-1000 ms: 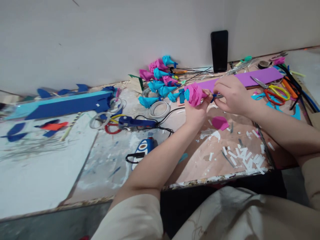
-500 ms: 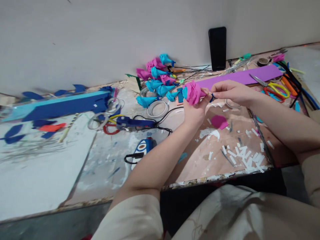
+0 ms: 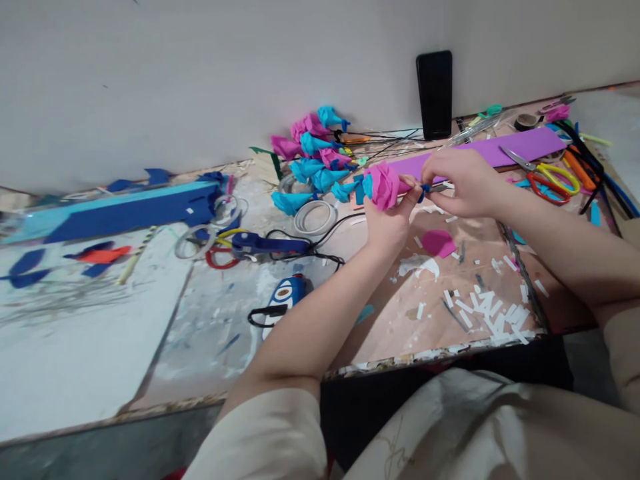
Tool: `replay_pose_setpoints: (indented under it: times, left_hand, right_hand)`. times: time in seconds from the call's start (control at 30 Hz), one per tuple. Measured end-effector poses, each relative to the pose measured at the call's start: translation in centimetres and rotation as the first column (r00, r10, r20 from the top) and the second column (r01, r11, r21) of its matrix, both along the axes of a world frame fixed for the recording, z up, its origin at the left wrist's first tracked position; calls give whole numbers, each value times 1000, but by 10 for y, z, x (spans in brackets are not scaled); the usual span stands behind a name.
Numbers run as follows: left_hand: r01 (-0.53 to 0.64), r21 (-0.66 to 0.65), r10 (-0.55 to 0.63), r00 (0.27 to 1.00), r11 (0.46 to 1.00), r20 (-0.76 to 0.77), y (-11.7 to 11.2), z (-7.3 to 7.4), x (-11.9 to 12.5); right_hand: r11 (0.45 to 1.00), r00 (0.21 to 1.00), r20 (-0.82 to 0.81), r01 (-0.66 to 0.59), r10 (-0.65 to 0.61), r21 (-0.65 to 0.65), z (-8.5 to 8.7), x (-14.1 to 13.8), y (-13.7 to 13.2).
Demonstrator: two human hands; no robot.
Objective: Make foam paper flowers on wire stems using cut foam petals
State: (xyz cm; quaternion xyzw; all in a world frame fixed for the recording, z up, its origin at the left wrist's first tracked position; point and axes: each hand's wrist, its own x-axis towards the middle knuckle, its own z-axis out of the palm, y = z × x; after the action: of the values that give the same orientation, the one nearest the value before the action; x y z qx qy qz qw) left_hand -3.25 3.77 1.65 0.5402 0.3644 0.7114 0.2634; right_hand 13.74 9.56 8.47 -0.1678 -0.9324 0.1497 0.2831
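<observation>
A pink flower (image 3: 384, 187), shaped from folded petals, is pinched at its base by my left hand (image 3: 393, 223), its head pointing left. At the stem end a small dark blue piece (image 3: 423, 193) is wrapped or folded. The thumb and forefinger of my right hand (image 3: 463, 183) close around that blue piece, with a gap showing behind the fingertips. Just left of the held flower lie several finished-looking blue flowers (image 3: 327, 179) and pink flowers (image 3: 306, 127) on dark wire stems. Below my hands sits a magenta cut piece (image 3: 438, 243).
A black phone (image 3: 435, 97) leans on the wall. Scissors (image 3: 550, 180) rest by a purple strip (image 3: 530, 148). Leftward are tape rolls (image 3: 315, 217), a blue glue gun (image 3: 270, 245), a blue-and-white bottle (image 3: 285, 297) and blue sheets (image 3: 135, 215). White scraps (image 3: 500, 317) litter the front right.
My right hand has shifted slightly, its forefinger and thumb spreading into a wider curve at the blue piece. My left hand and the pink flower stay nearly in place.
</observation>
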Motion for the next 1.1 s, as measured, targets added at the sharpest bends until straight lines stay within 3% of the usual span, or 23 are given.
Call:
replay_pose_setpoints:
  times: [0.07, 0.13, 0.23, 0.3, 0.47, 0.6, 0.73, 0.87, 1.0, 1.1]
  left_hand:
    - [-16, 5, 16, 999, 1000, 31, 1, 0, 1]
    - [-20, 14, 19, 998, 1000, 67, 1, 0, 2]
    - [-10, 10, 9, 996, 1000, 93, 0, 1, 2]
    - [-16, -10, 17, 996, 1000, 85, 0, 1, 2]
    - [-67, -32, 70, 995, 997, 75, 3, 0, 1]
    - [-66, -22, 67, 995, 998, 73, 4, -2, 1]
    - [-42, -7, 42, 997, 999, 65, 2, 0, 1]
    - [-40, -2, 40, 998, 999, 53, -1, 3, 3]
    - [-8, -6, 8, 999, 1000, 36, -3, 5, 3]
    - [-21, -14, 21, 1000, 1000, 8, -3, 5, 2]
  right_hand:
    - [978, 999, -20, 38, -34, 205, -6, 0, -2]
    - [944, 998, -44, 57, -45, 325, -12, 0, -2]
    - [920, 995, -93, 65, -32, 387, -20, 0, -2]
    - [931, 993, -115, 64, -24, 359, -21, 0, -3]
    - [992, 981, -189, 67, -47, 103, -16, -3, -8]
    - [990, 970, -232, 44, -74, -132, -6, -5, -9]
    - [921, 972, -210, 15, -105, -390, 2, -5, -6]
    - [791, 966, -245, -83, -87, -607, 2, -4, -1]
    - [692, 963, -252, -119, -94, -712, -1, -4, 2]
    - [700, 967, -242, -115, -85, -705, 1, -4, 0]
